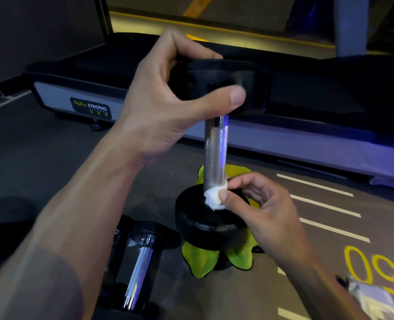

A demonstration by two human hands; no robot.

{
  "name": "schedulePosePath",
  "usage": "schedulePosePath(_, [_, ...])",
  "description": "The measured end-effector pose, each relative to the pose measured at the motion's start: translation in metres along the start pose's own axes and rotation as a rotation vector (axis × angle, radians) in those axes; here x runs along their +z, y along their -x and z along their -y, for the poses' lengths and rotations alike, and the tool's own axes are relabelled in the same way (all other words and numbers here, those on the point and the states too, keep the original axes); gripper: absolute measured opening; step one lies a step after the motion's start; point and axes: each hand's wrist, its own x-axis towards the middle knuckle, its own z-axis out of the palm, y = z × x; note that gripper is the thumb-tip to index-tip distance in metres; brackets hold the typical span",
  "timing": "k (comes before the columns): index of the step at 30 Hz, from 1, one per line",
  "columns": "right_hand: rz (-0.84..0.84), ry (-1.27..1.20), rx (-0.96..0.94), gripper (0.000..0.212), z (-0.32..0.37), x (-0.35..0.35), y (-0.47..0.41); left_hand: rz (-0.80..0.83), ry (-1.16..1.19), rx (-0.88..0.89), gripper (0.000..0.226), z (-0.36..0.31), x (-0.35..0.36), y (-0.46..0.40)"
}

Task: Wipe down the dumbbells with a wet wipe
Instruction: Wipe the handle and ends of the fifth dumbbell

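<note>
White wet wipe (215,197) pinched in your right hand (260,209), pressed to the handle's base at lower centre. Your left hand (168,98) grips the upright dumbbell (215,153) by its top head, likely steadying it; its bottom head sits on a green cloth (205,259). Second dumbbell (138,269) lies lower left.

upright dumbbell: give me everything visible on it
The upright dumbbell stands on end on a yellow-green cloth on the floor. It has two black round heads and a knurled, silvery metal handle. The left hand grips the top head; the right hand pinches a white wet wipe against the handle's base.
</note>
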Motion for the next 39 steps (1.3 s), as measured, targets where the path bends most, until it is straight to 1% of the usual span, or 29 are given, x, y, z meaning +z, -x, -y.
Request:
schedulePosePath(2, [0.019, -0.109, 0.033, 0.028, 0.001, 0.001, 0.002, 0.047, 0.092, -0.008, 0.044, -0.002, -0.003, 0.000])
schedulePosePath(3, [0.034, -0.120, 0.032, 0.031, 0.002, 0.002, 0.003, 0.073, 0.111, -0.008, 0.044, -0.003, -0.003, 0.001])
schedulePosePath(5, [0.057, -0.082, 0.007, 0.030, 0.004, 0.004, 0.005, 0.090, 0.108, -0.011, 0.044, -0.003, 0.000, 0.005])
schedulePosePath(8, [0.125, -0.068, 0.009, 0.033, 0.002, 0.003, 0.004, -0.014, 0.115, -0.060, 0.049, 0.002, 0.010, 0.017])
schedulePosePath(11, [0.205, -0.005, 0.001, 0.045, 0.000, 0.005, -0.001, -0.088, 0.112, -0.155, 0.060, 0.007, 0.014, 0.023])
schedulePosePath(13, [0.220, 0.040, 0.026, 0.051, 0.002, 0.007, -0.007, -0.136, 0.151, -0.205, 0.061, 0.004, 0.016, 0.023])
schedulePosePath(14, [0.236, 0.054, 0.044, 0.049, 0.004, 0.008, -0.010, -0.168, 0.171, -0.222, 0.061, 0.003, 0.018, 0.023])
schedulePosePath(17, [0.325, 0.119, 0.050, 0.026, 0.006, 0.012, -0.015, -0.245, 0.270, -0.227, 0.060, -0.001, 0.026, 0.024])
schedulePosePath(18, [0.328, 0.124, 0.038, 0.024, 0.005, 0.013, -0.015, -0.259, 0.301, -0.219, 0.058, -0.001, 0.027, 0.024])
schedulePosePath(21, [0.315, 0.078, 0.027, 0.021, 0.004, 0.016, -0.014, -0.250, 0.362, -0.193, 0.053, -0.003, 0.029, 0.026])
schedulePosePath(23, [0.294, 0.090, 0.030, 0.020, 0.006, 0.016, -0.011, -0.231, 0.400, -0.160, 0.052, -0.007, 0.032, 0.028])
schedulePosePath(26, [0.238, 0.145, 0.030, 0.025, 0.015, 0.003, -0.013, -0.172, 0.472, -0.097, 0.049, -0.011, 0.037, 0.023])
schedulePosePath(29, [0.195, 0.256, 0.031, 0.033, 0.018, -0.012, -0.020, -0.113, 0.531, -0.118, 0.047, -0.002, 0.040, 0.012])
schedulePosePath(31, [0.144, 0.268, 0.040, 0.034, 0.015, -0.017, -0.023, -0.117, 0.495, -0.168, 0.047, 0.009, 0.042, 0.007])
schedulePosePath(33, [0.101, 0.244, 0.053, 0.034, 0.010, -0.018, -0.024, -0.097, 0.354, -0.171, 0.046, 0.016, 0.045, 0.002])
schedulePosePath(36, [0.074, 0.239, 0.050, 0.035, 0.004, -0.021, -0.023, -0.044, 0.060, -0.095, 0.046, 0.010, 0.046, -0.008])
schedulePosePath(37, [0.075, 0.227, 0.054, 0.036, 0.003, -0.022, -0.022, -0.038, -0.005, -0.069, 0.047, 0.009, 0.046, -0.011])
schedulePosePath(39, [0.087, 0.200, 0.049, 0.034, 0.012, -0.022, -0.028, -0.050, -0.056, -0.040, 0.049, 0.009, 0.049, -0.013])
